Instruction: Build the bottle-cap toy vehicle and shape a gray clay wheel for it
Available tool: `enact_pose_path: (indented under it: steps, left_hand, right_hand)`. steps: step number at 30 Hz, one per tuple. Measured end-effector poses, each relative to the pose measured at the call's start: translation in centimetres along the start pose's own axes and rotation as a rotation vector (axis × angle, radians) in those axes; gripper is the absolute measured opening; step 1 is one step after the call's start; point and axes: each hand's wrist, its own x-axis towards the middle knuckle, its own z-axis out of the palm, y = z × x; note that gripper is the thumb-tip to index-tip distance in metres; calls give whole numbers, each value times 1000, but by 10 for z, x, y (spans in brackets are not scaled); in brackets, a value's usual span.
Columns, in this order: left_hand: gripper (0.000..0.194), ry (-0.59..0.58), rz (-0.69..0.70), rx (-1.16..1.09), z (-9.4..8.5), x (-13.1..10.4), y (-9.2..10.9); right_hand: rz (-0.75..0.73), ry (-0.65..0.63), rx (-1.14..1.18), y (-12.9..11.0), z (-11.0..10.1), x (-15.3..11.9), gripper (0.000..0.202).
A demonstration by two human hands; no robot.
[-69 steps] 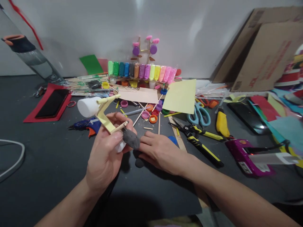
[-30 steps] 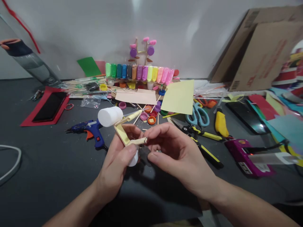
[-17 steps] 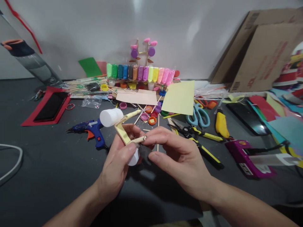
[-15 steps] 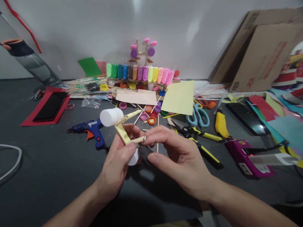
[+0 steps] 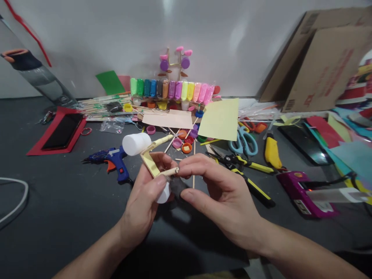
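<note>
My left hand point(image 5: 142, 193) is closed around a small pale yellow frame point(image 5: 150, 162) with rolled paper or stick arms. A white cylinder point(image 5: 136, 143) is at the frame's upper left end, and another white piece point(image 5: 163, 193) shows below my left thumb. My right hand point(image 5: 215, 190) has its fingers and thumb around a dark grey soft lump point(image 5: 178, 188), just right of the frame. The tip of the lower rolled arm point(image 5: 171, 171) touches or nearly touches my right fingertips.
A blue glue gun point(image 5: 112, 159) lies left of my hands. Black-yellow pliers point(image 5: 232, 161), blue scissors point(image 5: 244, 141) and a yellow cutter point(image 5: 272, 151) lie to the right. Behind are yellow paper point(image 5: 219, 119), coloured clay packs point(image 5: 174, 90) and bottle caps. A purple power strip point(image 5: 305, 195) sits at right.
Both hands keep nearly the same pose. The dark lump shows slightly more between my right thumb and fingers, and the view has shifted very slightly.
</note>
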Motion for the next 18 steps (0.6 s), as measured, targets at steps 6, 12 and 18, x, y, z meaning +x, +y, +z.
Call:
enact_pose_path:
  steps: [6,12,18]
  left_hand:
    - [19,30,-17,-4,2,0,-2]
    - [23,61,-36,15,2,-2,-3]
    - [21,23,-37,-14,3,-1,-1]
  right_hand:
    - [-13,-18,-16,0,-2,2,17]
    - [-37,-43,-8,3,-4,4,13]
    - [-177,-5,-117,7,-6,2,22]
